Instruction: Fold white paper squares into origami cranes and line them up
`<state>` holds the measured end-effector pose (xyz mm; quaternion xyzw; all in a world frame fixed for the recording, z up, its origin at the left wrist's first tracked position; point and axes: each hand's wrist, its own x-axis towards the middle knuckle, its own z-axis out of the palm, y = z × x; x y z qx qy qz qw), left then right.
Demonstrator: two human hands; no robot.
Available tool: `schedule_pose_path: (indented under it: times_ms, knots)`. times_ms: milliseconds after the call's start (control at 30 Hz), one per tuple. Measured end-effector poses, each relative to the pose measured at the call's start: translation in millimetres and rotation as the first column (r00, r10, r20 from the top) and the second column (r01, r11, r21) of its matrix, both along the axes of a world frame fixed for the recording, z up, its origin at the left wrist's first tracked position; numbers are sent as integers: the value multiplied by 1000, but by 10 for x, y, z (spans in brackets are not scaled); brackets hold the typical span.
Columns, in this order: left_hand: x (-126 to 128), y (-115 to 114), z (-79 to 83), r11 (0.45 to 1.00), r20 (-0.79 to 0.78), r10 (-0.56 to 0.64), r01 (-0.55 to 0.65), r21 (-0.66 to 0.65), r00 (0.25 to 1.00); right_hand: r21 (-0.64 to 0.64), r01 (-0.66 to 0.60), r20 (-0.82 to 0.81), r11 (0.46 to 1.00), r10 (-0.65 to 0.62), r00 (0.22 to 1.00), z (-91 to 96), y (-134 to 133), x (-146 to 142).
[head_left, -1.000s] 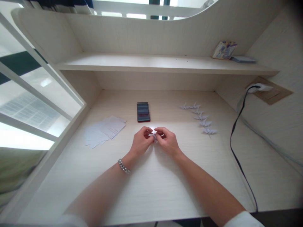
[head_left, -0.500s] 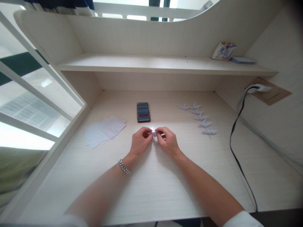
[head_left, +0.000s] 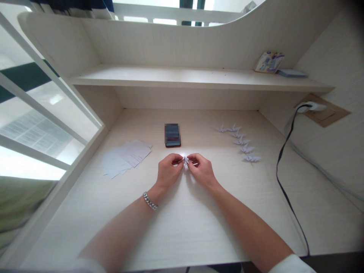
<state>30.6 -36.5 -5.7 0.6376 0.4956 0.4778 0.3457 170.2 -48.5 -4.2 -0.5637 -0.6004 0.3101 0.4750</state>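
Observation:
Between my fingertips, above the middle of the desk, is a small white paper crane [head_left: 185,160]. My left hand [head_left: 170,169], with a silver chain bracelet at its wrist, pinches the crane's left side. From the right, my right hand [head_left: 202,170] pinches its other side. The fingers cover most of the crane, so its exact shape is partly hidden. Several finished-looking white paper cranes [head_left: 241,141] stand in a curved row to the right. Loose white paper sheets [head_left: 126,158] lie fanned out on the left.
A dark, blurred-out phone-like object [head_left: 172,135] lies just beyond my hands. A black cable [head_left: 280,163] runs from the wall socket [head_left: 324,110] down the desk's right side. On the shelf [head_left: 170,77] above, a small colourful box [head_left: 269,62] leans near the right end.
The paper crane between my fingertips has shifted slightly, and a little more of it shows. Both hands stay in nearly the same place.

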Motion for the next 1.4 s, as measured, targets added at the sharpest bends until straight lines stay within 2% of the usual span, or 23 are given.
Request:
schedule_pose_path:
  times_ms: [167, 300, 500, 667, 833, 967, 1133, 1400]
  knots:
    - [4, -14, 5, 999, 4, -22, 22, 41, 1000, -66, -11, 137, 998, 20, 990, -16, 9, 23]
    - [-3, -7, 20, 998, 24, -53, 53, 15, 998, -96, -39, 248, 995, 62, 967, -27, 19, 55]
    - [-34, 24, 34, 994, -124, -92, 84, -72, 988, -12, -76, 327, 997, 76, 942, -1, 2, 56]
    - [-52, 53, 56, 987, -281, -154, 131, -97, 947, -24, -106, 297, 994, 108, 949, -12, 13, 74]
    - [-47, 64, 117, 989, -330, -144, 124, -80, 933, -53, -124, 232, 991, 133, 963, -35, 25, 87]
    - [-59, 61, 128, 983, -283, -178, 158, -93, 943, -37, -117, 250, 992, 122, 960, -43, 29, 86]
    - [-86, 58, 65, 966, -163, -226, 200, -162, 960, -31, -118, 254, 993, 122, 959, -41, 29, 102]
    - [-71, 43, 27, 961, -33, -165, 153, -230, 986, -6, -100, 265, 995, 98, 959, -26, 25, 90]
